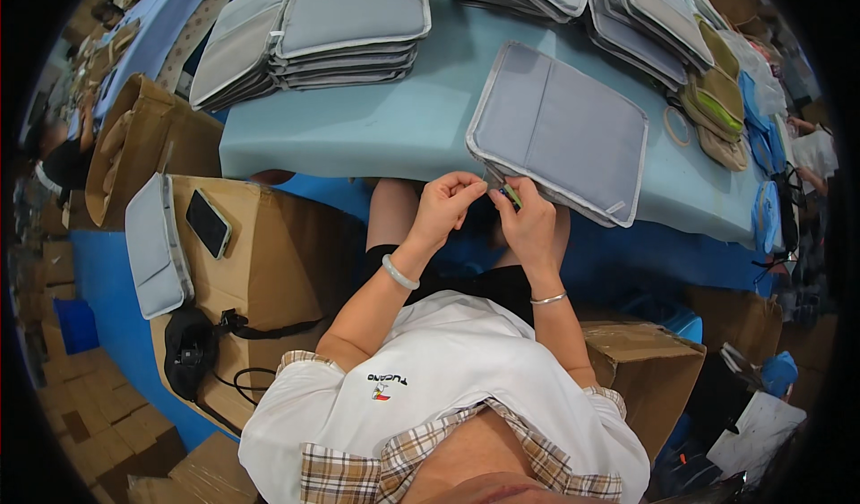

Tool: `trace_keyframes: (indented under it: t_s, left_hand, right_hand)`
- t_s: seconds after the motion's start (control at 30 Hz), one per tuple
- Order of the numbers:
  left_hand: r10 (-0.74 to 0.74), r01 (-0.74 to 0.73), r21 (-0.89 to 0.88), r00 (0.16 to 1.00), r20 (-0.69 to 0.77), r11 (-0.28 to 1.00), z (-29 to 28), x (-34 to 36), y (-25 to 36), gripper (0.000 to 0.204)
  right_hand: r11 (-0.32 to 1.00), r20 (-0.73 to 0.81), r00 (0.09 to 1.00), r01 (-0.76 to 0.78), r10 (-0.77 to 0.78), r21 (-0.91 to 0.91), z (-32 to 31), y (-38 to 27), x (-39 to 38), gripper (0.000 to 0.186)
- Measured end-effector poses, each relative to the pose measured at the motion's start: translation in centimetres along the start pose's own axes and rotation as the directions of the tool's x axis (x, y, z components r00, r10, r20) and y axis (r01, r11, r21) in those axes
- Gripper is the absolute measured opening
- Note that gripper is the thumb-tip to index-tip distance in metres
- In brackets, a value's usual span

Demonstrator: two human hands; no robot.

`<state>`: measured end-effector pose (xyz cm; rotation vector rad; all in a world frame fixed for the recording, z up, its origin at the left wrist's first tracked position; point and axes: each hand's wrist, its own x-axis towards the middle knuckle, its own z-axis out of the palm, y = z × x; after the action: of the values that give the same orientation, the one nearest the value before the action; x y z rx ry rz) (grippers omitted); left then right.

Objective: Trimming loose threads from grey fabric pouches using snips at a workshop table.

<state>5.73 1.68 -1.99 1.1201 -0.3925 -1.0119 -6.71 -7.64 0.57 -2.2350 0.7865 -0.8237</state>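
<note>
The grey sleeve (573, 132) lies on the counter (358, 132), its long axis slanting toward me rightward. Just before it, my right hand (527, 213), the nearer one, grips a small green tool (512, 197); my left hand (443, 206) is pinched, on what I cannot tell.

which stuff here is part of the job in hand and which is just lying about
Seems part of the job:
small green tool in the right hand
gray case by both hands
stacked gray cases
blue-covered table

Probably just lying about:
phone on the cardboard box
blue bin on the floor
thin ring on the table
</note>
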Motion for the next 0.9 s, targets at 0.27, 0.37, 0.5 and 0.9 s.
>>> trace_keyframes:
  t_s: [0.27,0.37,0.5,0.9]
  left_hand:
    - [-0.056,0.052,0.112,0.998,0.033,0.992,-0.8,0.0,0.3,0.019]
    - [-0.171,0.088,0.675,0.984,0.058,0.732,-1.0,-0.2,1.2,0.019]
    - [0.462,-0.530,0.775,0.814,0.352,0.345,1.6,-0.5,3.3,0.017]
    - [0.394,-0.689,0.592,0.450,0.801,-0.418,7.6,4.8,3.2,0.046]
  right_hand:
    - [0.986,0.066,0.990,-0.128,0.121,0.106,-1.0,0.4,-0.8,0.026]
    - [0.984,0.077,0.991,-0.118,0.109,0.134,-2.9,-0.1,-1.9,0.029]
    - [0.976,0.045,0.996,-0.090,0.083,0.198,-5.4,1.4,-4.2,0.032]
    - [0.924,-0.364,0.902,-0.086,0.231,0.373,-10.7,5.2,-8.5,0.031]
